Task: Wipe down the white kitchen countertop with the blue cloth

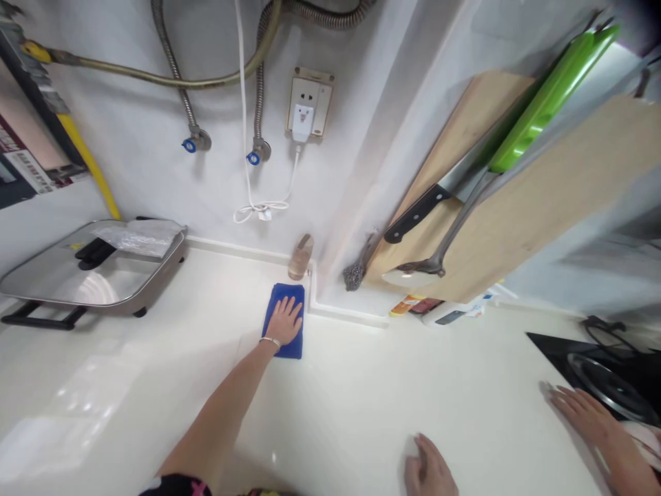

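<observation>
Blue cloth (296, 344), one, folded roughly rectangular, lying flat on the white desk (351, 393) close to the wall, just left of the wall's projecting corner. Left hand (283, 322), bracelet (270, 341) at the wrist: palm down on the cloth, fingers spread apart, pressed flat rather than clamped. Right hand (432, 468), partly cut off by the lower edge: low over the desk, fingers loosely bent, thumb apart from them; whether it touches the surface cannot be told. Another person's hand (586, 413), at far right: fingers extended, near the black cooktop (604, 379). Small brownish container (299, 258), exact kind unclear: against the wall just behind the cloth. Rectangular electric pan (155, 277), glass-lidded, black-handled: at left on the desk, a clear plastic packet (147, 238) on its lid. Wall fittings: socket (324, 103) with white plug (302, 125) and tied cord; two blue-knobbed valves (190, 145) on flexible hoses; yellow pipe (87, 162) at left. Right wall: wooden board (547, 207); before it a black-handled knife (418, 215) and a ladle with green handle (552, 100); beside it a wire scourer (354, 275). Bottles and packets (448, 314), partly hidden: beneath the board.
</observation>
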`<state>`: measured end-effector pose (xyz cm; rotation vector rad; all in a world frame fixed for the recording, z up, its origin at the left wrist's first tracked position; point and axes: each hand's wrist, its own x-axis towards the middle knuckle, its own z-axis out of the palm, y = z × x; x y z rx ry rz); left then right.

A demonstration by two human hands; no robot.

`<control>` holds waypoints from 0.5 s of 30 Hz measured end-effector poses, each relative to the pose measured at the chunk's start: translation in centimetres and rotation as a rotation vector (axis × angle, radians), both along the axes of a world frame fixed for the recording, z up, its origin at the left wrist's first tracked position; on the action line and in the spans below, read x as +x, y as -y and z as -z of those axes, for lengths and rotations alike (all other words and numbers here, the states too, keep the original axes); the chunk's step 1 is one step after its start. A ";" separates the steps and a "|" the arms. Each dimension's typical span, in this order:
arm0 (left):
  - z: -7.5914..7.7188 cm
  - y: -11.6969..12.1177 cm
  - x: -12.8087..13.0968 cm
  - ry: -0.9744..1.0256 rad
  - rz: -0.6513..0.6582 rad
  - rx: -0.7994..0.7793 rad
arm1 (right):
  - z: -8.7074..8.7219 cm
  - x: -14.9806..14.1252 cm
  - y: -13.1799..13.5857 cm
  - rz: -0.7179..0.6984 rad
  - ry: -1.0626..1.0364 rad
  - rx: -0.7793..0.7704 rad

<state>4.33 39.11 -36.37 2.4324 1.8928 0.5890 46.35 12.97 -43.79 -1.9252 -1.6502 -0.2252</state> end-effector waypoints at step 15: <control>0.4 17.3 -7.9 -0.026 -0.045 0.052 | -0.9 -1.2 0.3 -0.002 0.090 0.038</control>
